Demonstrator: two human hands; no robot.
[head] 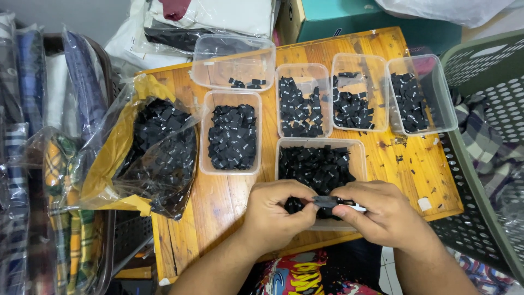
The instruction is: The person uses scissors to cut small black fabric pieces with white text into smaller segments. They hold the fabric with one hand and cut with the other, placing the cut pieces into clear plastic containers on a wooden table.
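- Small black folded fabric label (326, 201): pinched between left hand (275, 216) and right hand (382, 213), above clear plastic tub (360, 150) of black labels.
- Wooden slatted counter (218, 202): carries the tub.

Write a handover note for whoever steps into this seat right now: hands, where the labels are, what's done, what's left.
Left hand and right hand: both pinch one small black label between the fingertips, over the nearest tub.
Labels: five clear tubs on the wooden table hold plenty of black labels; the back-left tub holds only a few. An open plastic bag at left is full of loose ones.
Done: the tubs are partly filled.
Left: the bag's heap appears unsorted; the label in hand is not yet put down.
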